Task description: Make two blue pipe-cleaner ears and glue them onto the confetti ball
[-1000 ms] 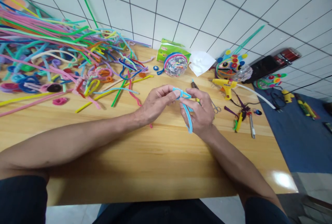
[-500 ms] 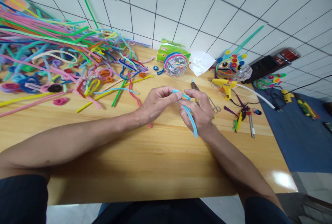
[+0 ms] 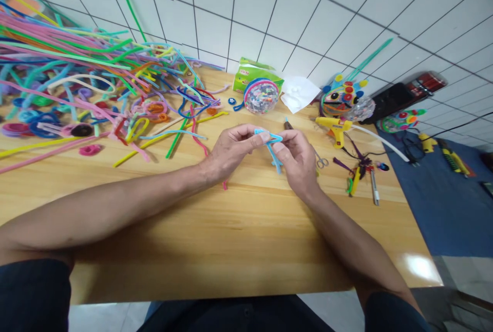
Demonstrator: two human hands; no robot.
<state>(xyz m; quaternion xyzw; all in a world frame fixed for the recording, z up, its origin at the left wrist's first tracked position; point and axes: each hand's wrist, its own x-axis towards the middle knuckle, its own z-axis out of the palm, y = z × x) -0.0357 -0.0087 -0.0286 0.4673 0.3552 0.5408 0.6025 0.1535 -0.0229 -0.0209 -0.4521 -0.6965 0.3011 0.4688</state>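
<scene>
Between my two hands, above the middle of the wooden table, is a light blue pipe cleaner [image 3: 274,156] bent into a narrow loop with a tail hanging down. My left hand [image 3: 238,148] pinches the loop's left end between thumb and forefinger. The loop's right end is pinched by my right hand [image 3: 298,160], thumb in front; some of its fingers are hidden. Behind the hands stands a clear ball filled with coloured bits [image 3: 262,97], with a pink and blue band around it. A small blue button-like piece [image 3: 231,101] lies left of the ball.
A large heap of coloured pipe cleaners [image 3: 84,65] spreads over the left side. Behind the ball is a green packet [image 3: 246,73] beside white paper [image 3: 300,93]. To the right lie a yellow glue gun [image 3: 335,129], scissors [image 3: 322,161], a decorated figure [image 3: 342,97] and a pen [image 3: 374,187].
The pipe cleaner's free tail has swung from across my right palm to hanging down between the hands. My right hand has turned, and its thumb now presses on the loop's right end.
</scene>
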